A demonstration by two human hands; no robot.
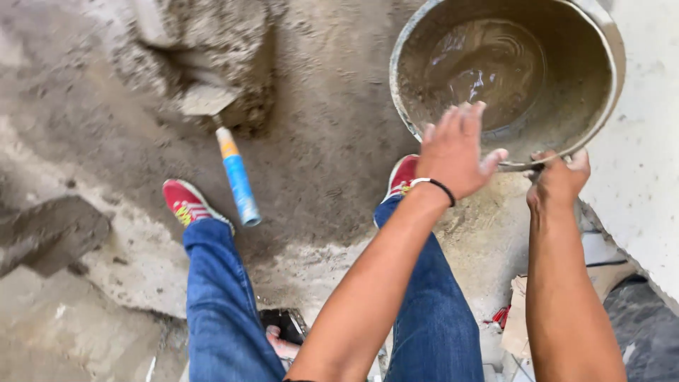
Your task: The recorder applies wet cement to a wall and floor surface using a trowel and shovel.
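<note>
While the right hand (559, 180) grips the rim of the metal pan (598, 106) holding muddy water, the left hand (453, 152) hovers open, fingers spread and empty; emptying it onto the mortar (212, 35) needs a steady tilt.

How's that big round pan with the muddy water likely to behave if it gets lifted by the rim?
The pan probably feels heavy and sloshy, since murky water pools inside. It may tip toward the far side, as only the right hand grips its near rim while the left hand hovers open. The mortar-coated rim looks gritty, maybe slick when wet.
</note>
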